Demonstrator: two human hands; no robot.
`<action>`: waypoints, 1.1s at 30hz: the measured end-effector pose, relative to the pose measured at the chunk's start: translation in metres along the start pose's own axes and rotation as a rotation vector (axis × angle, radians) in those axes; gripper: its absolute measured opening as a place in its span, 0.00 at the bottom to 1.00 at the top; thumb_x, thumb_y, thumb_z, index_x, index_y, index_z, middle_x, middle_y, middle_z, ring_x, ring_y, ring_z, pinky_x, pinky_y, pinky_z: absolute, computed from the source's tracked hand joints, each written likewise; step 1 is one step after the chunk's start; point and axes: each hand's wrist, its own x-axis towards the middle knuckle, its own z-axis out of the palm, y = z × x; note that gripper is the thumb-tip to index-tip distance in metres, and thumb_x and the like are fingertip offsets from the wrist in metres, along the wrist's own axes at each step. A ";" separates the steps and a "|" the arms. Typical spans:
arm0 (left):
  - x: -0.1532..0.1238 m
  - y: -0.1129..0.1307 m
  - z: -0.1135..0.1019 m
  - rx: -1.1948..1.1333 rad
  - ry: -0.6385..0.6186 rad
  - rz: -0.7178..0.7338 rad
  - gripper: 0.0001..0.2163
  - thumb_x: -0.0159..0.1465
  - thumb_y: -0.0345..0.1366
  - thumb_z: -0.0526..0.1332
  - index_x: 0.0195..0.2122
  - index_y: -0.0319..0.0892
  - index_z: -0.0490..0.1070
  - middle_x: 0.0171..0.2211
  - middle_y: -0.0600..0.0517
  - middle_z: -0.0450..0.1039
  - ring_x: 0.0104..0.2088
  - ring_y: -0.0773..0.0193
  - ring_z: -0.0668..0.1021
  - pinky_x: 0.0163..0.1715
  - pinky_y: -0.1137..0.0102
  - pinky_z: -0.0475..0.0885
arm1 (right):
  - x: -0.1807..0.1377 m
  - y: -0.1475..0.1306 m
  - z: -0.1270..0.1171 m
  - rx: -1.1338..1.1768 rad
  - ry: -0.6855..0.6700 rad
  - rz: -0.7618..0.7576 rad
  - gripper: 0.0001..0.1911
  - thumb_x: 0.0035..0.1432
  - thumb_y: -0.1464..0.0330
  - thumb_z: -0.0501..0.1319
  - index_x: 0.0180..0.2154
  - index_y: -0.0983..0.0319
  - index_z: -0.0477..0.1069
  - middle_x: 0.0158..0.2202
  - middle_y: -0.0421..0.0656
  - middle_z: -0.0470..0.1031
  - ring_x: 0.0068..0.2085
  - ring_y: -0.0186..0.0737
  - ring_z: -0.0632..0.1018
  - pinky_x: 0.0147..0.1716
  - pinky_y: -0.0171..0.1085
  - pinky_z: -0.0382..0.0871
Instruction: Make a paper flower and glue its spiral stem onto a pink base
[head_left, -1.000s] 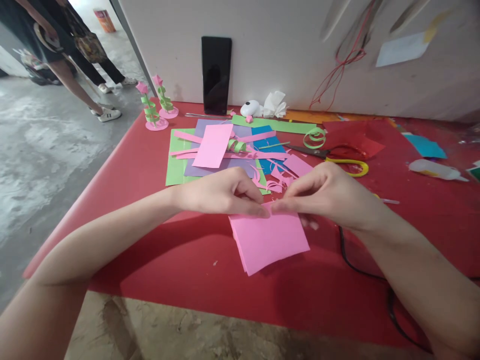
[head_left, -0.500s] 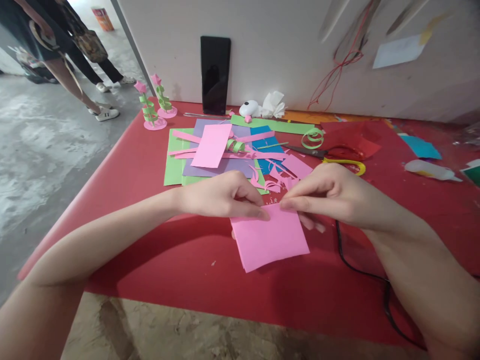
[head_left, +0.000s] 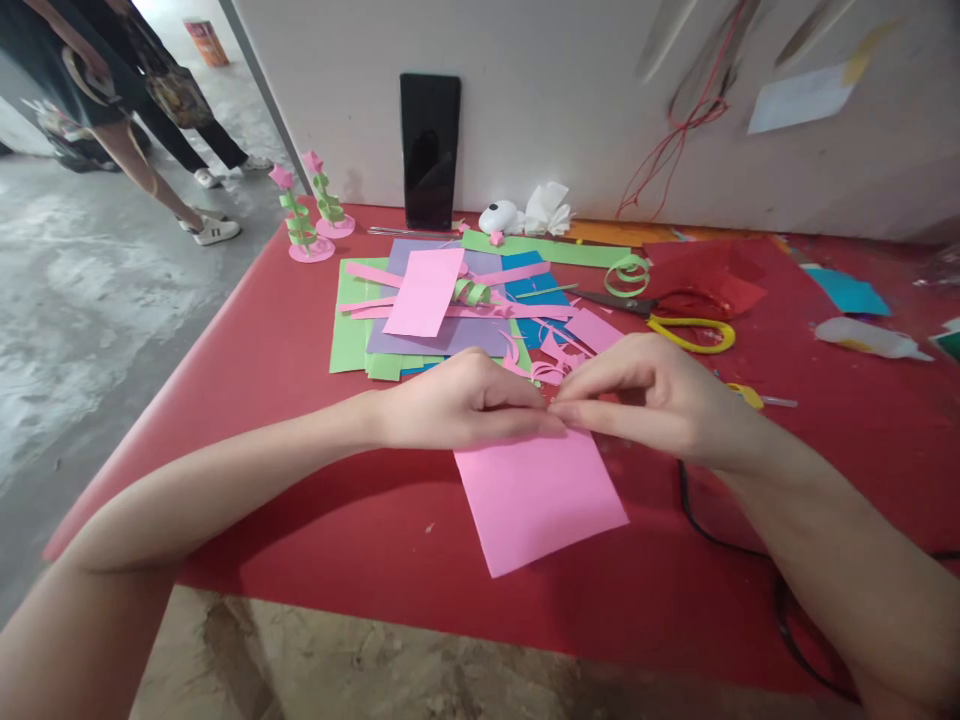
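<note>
I have the left hand (head_left: 457, 400) and right hand (head_left: 667, 400) pinching the pink paper (head_left: 540, 500) along its far edge, over the red table (head_left: 337, 550); I'd press evenly with both so it doesn't wrinkle.

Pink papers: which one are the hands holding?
The nearest sheet, held at its far edge by the left hand and right hand; the other pink papers lie beyond, unheld.

Two hands (head_left: 465, 402), two paper flowers (head_left: 301, 232), one phone (head_left: 430, 150), one pair scissors (head_left: 651, 308), one bottle (head_left: 870, 338).
</note>
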 end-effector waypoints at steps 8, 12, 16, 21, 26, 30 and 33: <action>-0.002 0.002 -0.010 -0.121 -0.038 -0.131 0.17 0.63 0.35 0.57 0.18 0.38 0.58 0.14 0.61 0.52 0.13 0.80 0.58 0.13 0.80 0.54 | -0.005 0.001 -0.015 -0.042 0.060 0.018 0.25 0.56 0.65 0.60 0.13 0.67 0.56 0.13 0.38 0.54 0.18 0.21 0.56 0.17 0.31 0.46; -0.001 -0.001 -0.011 -0.140 -0.019 -0.123 0.19 0.63 0.36 0.58 0.16 0.38 0.58 0.11 0.60 0.55 0.12 0.79 0.60 0.13 0.80 0.55 | -0.005 0.002 -0.019 -0.029 0.102 0.061 0.24 0.55 0.62 0.62 0.13 0.66 0.60 0.13 0.38 0.53 0.17 0.22 0.55 0.17 0.31 0.44; 0.000 0.000 -0.014 -0.176 -0.106 -0.096 0.15 0.65 0.33 0.54 0.19 0.38 0.61 0.12 0.60 0.59 0.14 0.78 0.63 0.16 0.81 0.60 | -0.006 0.005 -0.023 -0.019 0.119 0.088 0.25 0.53 0.62 0.63 0.13 0.66 0.57 0.13 0.39 0.51 0.18 0.23 0.54 0.17 0.32 0.43; 0.002 -0.004 -0.014 -0.064 -0.010 -0.074 0.16 0.62 0.33 0.58 0.17 0.37 0.62 0.14 0.61 0.51 0.16 0.79 0.54 0.15 0.77 0.52 | -0.005 0.005 -0.024 -0.037 0.099 0.077 0.26 0.53 0.62 0.63 0.12 0.66 0.55 0.13 0.39 0.50 0.18 0.23 0.53 0.16 0.32 0.43; 0.002 -0.008 -0.012 0.244 0.127 0.043 0.25 0.58 0.37 0.64 0.10 0.37 0.53 0.14 0.60 0.41 0.19 0.77 0.46 0.18 0.73 0.44 | -0.005 0.004 -0.025 -0.077 0.081 0.085 0.25 0.55 0.65 0.60 0.13 0.67 0.54 0.13 0.39 0.51 0.17 0.22 0.54 0.16 0.30 0.43; 0.001 -0.008 -0.014 0.301 0.110 0.114 0.29 0.58 0.40 0.64 0.11 0.38 0.44 0.14 0.60 0.39 0.20 0.76 0.44 0.19 0.72 0.41 | -0.008 0.002 -0.026 -0.086 0.044 0.091 0.24 0.56 0.66 0.57 0.13 0.67 0.53 0.13 0.38 0.48 0.18 0.21 0.52 0.15 0.29 0.43; 0.000 -0.012 -0.024 0.160 -0.003 0.040 0.32 0.55 0.52 0.63 0.11 0.39 0.42 0.14 0.60 0.39 0.19 0.78 0.45 0.18 0.73 0.42 | -0.013 0.002 -0.028 -0.063 0.163 0.113 0.22 0.53 0.64 0.59 0.13 0.67 0.60 0.14 0.39 0.53 0.18 0.23 0.57 0.16 0.29 0.48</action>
